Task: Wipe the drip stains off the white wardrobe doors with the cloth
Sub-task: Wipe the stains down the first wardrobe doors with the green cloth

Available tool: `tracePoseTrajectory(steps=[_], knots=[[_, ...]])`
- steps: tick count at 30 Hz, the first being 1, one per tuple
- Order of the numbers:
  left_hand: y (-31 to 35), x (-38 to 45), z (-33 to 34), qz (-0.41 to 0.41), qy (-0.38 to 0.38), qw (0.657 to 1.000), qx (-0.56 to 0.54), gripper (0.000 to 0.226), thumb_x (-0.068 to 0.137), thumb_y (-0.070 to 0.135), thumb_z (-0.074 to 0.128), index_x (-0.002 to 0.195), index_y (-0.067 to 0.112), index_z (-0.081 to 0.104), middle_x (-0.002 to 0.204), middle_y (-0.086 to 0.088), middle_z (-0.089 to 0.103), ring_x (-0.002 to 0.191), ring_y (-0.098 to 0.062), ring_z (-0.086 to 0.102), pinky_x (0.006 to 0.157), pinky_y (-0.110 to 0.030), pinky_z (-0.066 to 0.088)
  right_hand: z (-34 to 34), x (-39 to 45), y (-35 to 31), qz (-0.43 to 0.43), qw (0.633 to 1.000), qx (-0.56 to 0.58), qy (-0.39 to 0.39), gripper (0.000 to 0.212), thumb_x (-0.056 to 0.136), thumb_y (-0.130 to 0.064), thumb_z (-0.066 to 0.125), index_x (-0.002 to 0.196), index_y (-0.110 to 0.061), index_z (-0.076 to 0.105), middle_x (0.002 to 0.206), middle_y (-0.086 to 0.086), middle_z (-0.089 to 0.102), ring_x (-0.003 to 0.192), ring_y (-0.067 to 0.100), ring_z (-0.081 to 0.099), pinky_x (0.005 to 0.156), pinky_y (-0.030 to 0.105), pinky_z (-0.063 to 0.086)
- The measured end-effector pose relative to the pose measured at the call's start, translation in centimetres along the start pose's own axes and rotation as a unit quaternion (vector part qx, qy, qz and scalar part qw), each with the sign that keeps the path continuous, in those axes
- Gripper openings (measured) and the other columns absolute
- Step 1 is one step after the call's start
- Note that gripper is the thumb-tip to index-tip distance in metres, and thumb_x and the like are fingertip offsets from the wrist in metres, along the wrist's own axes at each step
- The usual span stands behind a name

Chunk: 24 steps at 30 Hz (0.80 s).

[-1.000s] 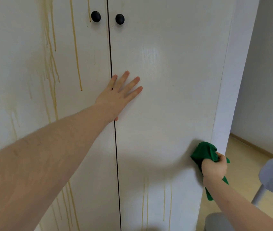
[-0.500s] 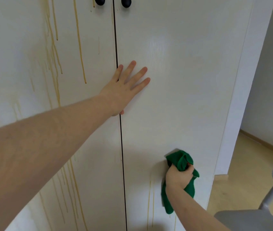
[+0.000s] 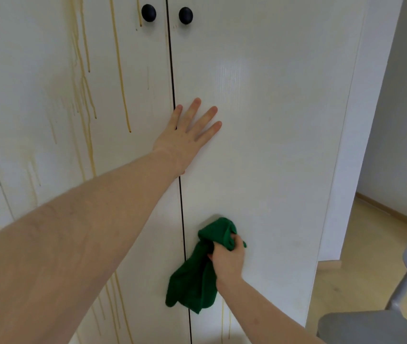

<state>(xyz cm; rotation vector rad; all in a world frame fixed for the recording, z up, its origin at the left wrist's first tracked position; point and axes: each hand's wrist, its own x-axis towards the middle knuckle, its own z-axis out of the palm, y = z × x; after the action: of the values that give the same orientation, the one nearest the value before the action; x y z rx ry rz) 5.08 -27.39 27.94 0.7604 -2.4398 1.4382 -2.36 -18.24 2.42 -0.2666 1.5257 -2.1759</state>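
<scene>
White wardrobe doors (image 3: 272, 145) are filling the view as the left hand (image 3: 187, 140) is pressing flat and the right hand (image 3: 227, 261) is gripping a green cloth (image 3: 192, 284) near the right door's inner edge, ideally rubbing firmly down the yellow drips (image 3: 223, 324) below.

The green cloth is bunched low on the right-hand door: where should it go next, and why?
Probably straight down. The right hand grips the green cloth against the right door, which looks clean higher up, while thin yellow drips show just below the cloth. The left hand lies flat across the door gap.
</scene>
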Motion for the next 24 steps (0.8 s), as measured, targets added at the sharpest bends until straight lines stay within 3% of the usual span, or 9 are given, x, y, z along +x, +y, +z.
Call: tracePoseTrajectory(steps=[4,8,12,17,20,24], knots=[[0.0,0.0,0.0,0.001,0.004,1.0,0.006,0.128,0.087,0.029,0.073,0.149,0.016,-0.038,0.154,-0.015,-0.046,0.145,-0.048,-0.031,0.122,-0.062,0.001,-5.6,2.2,-2.4,-0.046,0.994,-0.001,0.102,0.016,0.088,-0.017,0.069,0.099,-0.026,0.062,0.098,0.009,0.069,0.094,0.032,0.068,0.091,0.061,0.057],[0.1,0.0,0.1,0.0,0.004,1.0,0.002,0.129,0.087,0.03,0.073,0.149,0.016,-0.039,0.153,-0.015,-0.047,0.145,-0.048,-0.031,0.122,-0.062,0.001,-11.3,3.8,-6.2,-0.075,0.977,-0.054,0.193,0.011,0.094,-0.024,0.064,0.101,-0.029,0.058,0.099,0.004,0.066,0.099,0.033,0.064,0.097,0.052,0.053],[0.3,0.0,0.2,-0.006,0.002,1.0,-0.003,0.128,0.087,0.023,0.073,0.148,0.015,-0.039,0.152,-0.016,-0.047,0.145,-0.049,-0.031,0.121,-0.063,0.0,-15.1,5.6,-8.6,-0.082,0.958,-0.082,0.264,0.024,0.095,-0.011,0.056,0.114,-0.025,0.06,0.105,0.006,0.064,0.107,0.035,0.059,0.102,0.052,0.05],[0.7,0.0,0.2,-0.01,-0.002,1.0,-0.008,0.128,0.086,0.022,0.074,0.149,0.013,-0.038,0.153,-0.016,-0.046,0.145,-0.049,-0.03,0.121,-0.064,0.0,-15.4,6.8,-7.2,-0.039,0.963,-0.076,0.257,0.043,0.095,-0.004,0.052,0.133,-0.023,0.061,0.116,0.01,0.063,0.101,0.029,0.053,0.095,0.043,0.048],[0.7,0.1,0.3,-0.009,0.007,1.0,-0.007,0.128,0.086,0.023,0.074,0.149,0.013,-0.037,0.154,-0.017,-0.045,0.145,-0.049,-0.029,0.121,-0.064,0.002,-14.0,6.7,-5.3,-0.045,0.961,-0.092,0.256,0.032,0.094,-0.004,0.053,0.12,-0.021,0.062,0.11,0.011,0.064,0.097,0.03,0.053,0.088,0.043,0.047],[0.8,0.0,0.5,-0.007,0.018,1.0,-0.011,0.126,0.087,0.022,0.073,0.15,0.013,-0.035,0.155,-0.017,-0.043,0.146,-0.05,-0.027,0.121,-0.064,0.004,-11.7,6.0,-2.2,-0.032,0.961,-0.097,0.255,0.023,0.093,-0.01,0.058,0.114,-0.019,0.059,0.114,0.014,0.064,0.101,0.036,0.056,0.093,0.048,0.049]])
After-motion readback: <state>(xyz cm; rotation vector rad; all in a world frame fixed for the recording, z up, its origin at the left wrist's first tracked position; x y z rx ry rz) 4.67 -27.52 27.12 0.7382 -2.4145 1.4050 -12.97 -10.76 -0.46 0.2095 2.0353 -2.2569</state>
